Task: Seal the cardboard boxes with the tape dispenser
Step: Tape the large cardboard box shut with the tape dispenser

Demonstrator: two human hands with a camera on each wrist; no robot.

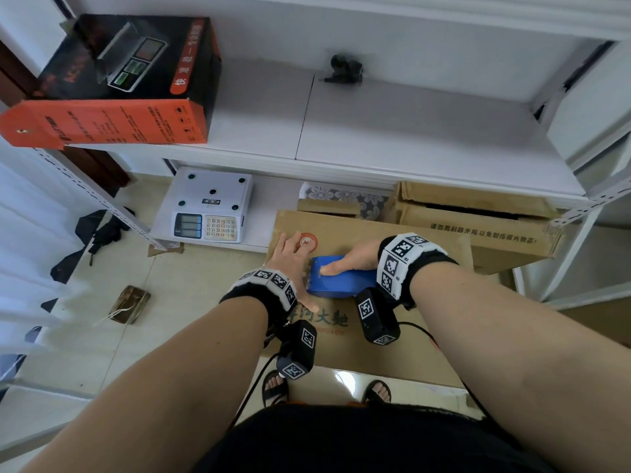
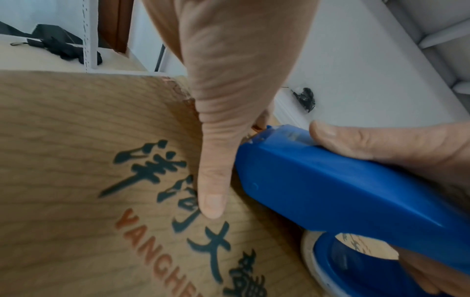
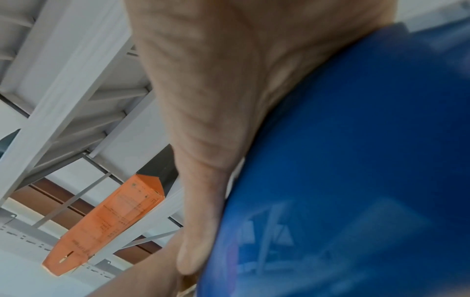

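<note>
A brown cardboard box (image 1: 392, 349) with black and orange print lies flat-topped on the floor in front of me. My left hand (image 1: 290, 261) lies flat on its top with straight fingers, its thumb (image 2: 212, 180) stretched along the print. My right hand (image 1: 345, 262) grips a blue tape dispenser (image 1: 338, 278), forefinger laid along its top, and holds it down on the box just right of the left hand. The dispenser (image 2: 330, 180) carries a roll of tape (image 2: 309, 253) beneath. In the right wrist view the blue dispenser (image 3: 356, 160) fills the frame under my thumb (image 3: 201, 201).
A second cardboard box (image 1: 478, 227) with open flaps stands behind on the right under a white shelf (image 1: 375, 131). A white scale (image 1: 208, 206) sits on the low shelf, a black and orange carton (image 1: 112, 83) on the upper shelf. Black cloth (image 1: 92, 237) lies on the floor at left.
</note>
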